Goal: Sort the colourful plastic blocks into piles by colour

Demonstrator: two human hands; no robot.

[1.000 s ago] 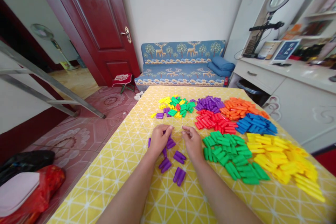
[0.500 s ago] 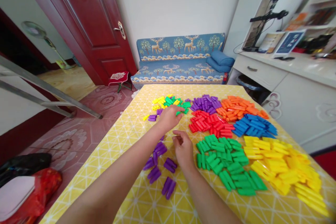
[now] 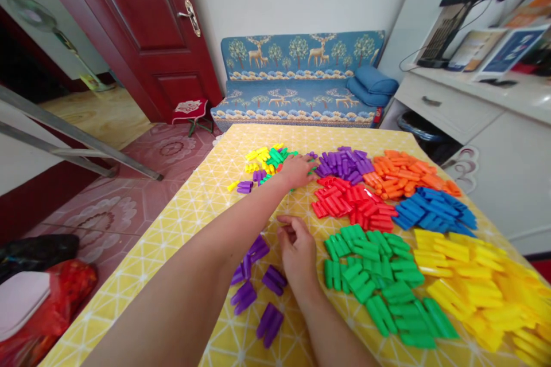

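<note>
My left hand (image 3: 298, 171) reaches across the table, palm down with its fingers spread, over the mixed pile at the back. Under and beside it lie green pieces (image 3: 278, 156), partly hidden by the hand. Yellow pieces (image 3: 258, 155) and a few purple ones (image 3: 245, 187) are just left of it. Nearer me, my right hand (image 3: 299, 249) rests on the table, loosely curled, with a gap between thumb and fingers and nothing visible in it. Several purple plastic double-tube pieces (image 3: 270, 324) lie to its left. A green pile (image 3: 372, 266) is to its right.
Sorted piles of purple (image 3: 343, 163), red (image 3: 350, 202), orange (image 3: 402, 175), blue (image 3: 434, 210) and yellow pieces (image 3: 477, 281) cover the right side of the yellow patterned tablecloth (image 3: 172, 252). Behind the table stands a blue sofa (image 3: 297, 92); a white cabinet (image 3: 508, 155) is at the right.
My left hand has moved forward and right, its fingers spreading over the back pile. My right hand stays about where it was. The camera view has shifted slightly.
</note>
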